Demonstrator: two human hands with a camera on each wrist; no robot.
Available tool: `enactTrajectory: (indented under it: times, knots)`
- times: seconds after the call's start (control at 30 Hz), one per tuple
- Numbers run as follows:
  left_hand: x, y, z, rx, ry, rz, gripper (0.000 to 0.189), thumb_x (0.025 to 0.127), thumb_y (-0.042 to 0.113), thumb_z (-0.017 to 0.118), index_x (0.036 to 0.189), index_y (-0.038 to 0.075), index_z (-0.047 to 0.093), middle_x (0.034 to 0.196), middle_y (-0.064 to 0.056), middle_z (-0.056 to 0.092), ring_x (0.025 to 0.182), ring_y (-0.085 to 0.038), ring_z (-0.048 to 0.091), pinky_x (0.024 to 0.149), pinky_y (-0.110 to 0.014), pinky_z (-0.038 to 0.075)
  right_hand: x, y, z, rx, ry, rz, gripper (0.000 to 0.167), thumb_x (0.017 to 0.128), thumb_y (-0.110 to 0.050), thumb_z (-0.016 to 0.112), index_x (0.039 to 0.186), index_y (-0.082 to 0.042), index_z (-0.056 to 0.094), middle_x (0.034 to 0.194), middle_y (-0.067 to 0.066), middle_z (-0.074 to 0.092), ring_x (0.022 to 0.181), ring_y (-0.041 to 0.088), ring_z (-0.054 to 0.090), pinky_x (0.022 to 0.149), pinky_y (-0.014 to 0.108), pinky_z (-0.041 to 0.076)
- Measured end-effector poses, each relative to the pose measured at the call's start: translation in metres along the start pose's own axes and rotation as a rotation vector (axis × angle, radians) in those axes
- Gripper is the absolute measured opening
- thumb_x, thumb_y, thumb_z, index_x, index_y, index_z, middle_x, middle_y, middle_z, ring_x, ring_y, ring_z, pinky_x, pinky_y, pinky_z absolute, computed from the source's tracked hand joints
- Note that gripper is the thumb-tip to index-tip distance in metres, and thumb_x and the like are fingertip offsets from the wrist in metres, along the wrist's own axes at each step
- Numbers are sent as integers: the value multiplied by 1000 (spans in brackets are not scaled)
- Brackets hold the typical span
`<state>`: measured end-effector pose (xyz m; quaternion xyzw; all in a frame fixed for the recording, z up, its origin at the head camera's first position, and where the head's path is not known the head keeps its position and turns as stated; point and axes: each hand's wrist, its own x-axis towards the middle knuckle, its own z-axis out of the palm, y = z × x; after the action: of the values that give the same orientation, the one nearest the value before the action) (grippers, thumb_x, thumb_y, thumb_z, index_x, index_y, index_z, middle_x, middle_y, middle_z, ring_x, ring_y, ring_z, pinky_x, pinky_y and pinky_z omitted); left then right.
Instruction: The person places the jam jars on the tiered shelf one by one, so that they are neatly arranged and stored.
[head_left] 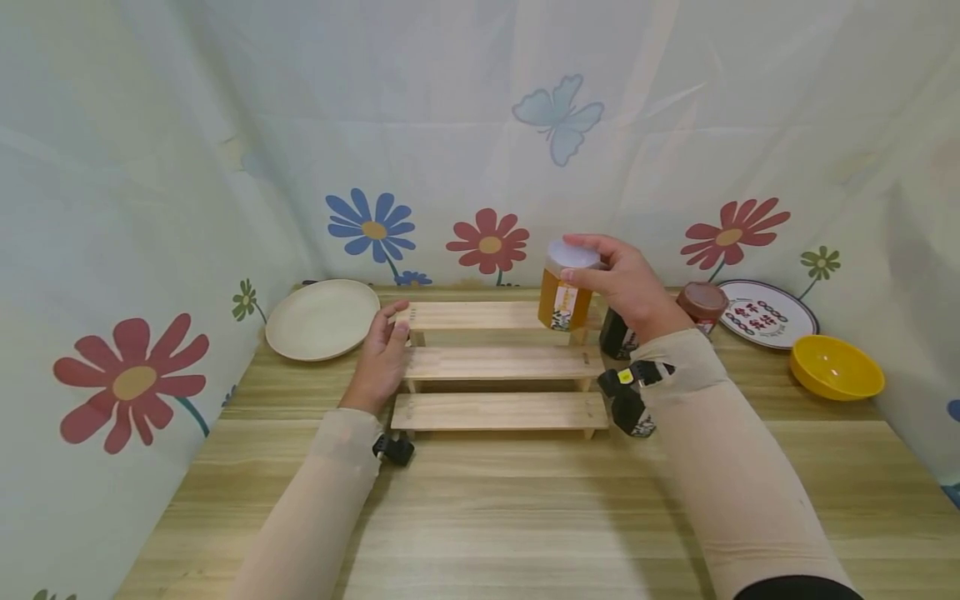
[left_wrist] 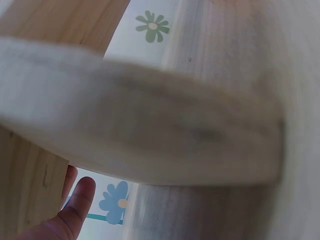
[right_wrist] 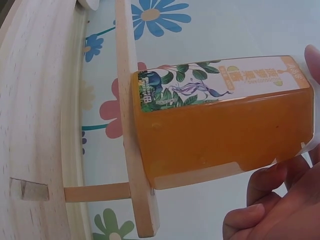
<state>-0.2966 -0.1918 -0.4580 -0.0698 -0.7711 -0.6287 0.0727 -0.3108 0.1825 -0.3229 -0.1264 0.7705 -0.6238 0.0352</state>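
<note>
My right hand (head_left: 626, 283) grips an amber jar (head_left: 564, 300) near its white lid, thumb and fingers around the top. The jar has a leafy paper label, plain in the right wrist view, and its base is at the top board of a three-tier wooden rack (head_left: 498, 362). Whether base and board touch, I cannot tell. At the rack's left end, my left hand (head_left: 378, 358) is beside the top board with relaxed fingers. In the left wrist view a blurred wooden piece (left_wrist: 150, 125) fills the middle, and part of the left hand (left_wrist: 70, 215) shows below it.
Right of the rack are a dark container (head_left: 615, 335), a second dark labelled one (head_left: 633, 415) and a red-brown lidded jar (head_left: 702, 302), partly hidden by my right arm. A cream plate (head_left: 322, 321) lies left, a patterned plate (head_left: 768, 315) and yellow bowl (head_left: 836, 368) right.
</note>
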Motion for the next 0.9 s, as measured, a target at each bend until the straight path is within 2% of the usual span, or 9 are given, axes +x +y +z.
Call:
enactTrajectory:
  times: [0.17,0.37,0.47,0.53,0.73,0.9]
  knots:
    - [0,4,0,-14,-2,-16,44,116,21,36,160,14,37,145,-29,49,134,-39,47,108,-48,37,3,0,2,-9,-11,-11,56,103,-13,69,156,-12,52,150,17,46,120,25,53,96,27,50]
    - [-13,31,1,-5,-20,-33,46,116,19,35,161,9,35,146,-30,49,135,-40,47,109,-48,38,6,0,5,-9,-21,-16,56,103,-12,69,156,-11,52,146,17,48,117,25,54,95,27,50]
    - [-15,34,1,2,-24,-29,46,116,20,35,161,8,34,146,-30,49,134,-39,47,109,-49,38,8,0,7,-6,-26,-25,56,103,-11,69,156,-10,52,144,16,50,116,24,55,94,28,50]
    - [-13,30,1,0,-24,-33,46,116,20,36,161,8,35,147,-30,48,135,-39,47,109,-49,38,10,0,8,1,-29,-26,55,102,-11,70,155,-10,53,143,14,51,116,24,55,94,28,50]
    - [-2,6,0,-15,-12,-31,45,116,22,36,161,16,36,148,-27,48,136,-38,47,110,-49,36,12,0,12,-2,-36,-25,56,102,-13,70,155,-12,53,140,14,54,113,22,57,95,29,50]
    - [-1,1,0,-8,-3,0,44,116,27,37,159,21,39,145,-23,51,133,-34,49,108,-46,38,13,0,14,1,-44,-28,57,102,-13,70,156,-11,52,140,15,53,112,22,57,96,29,50]
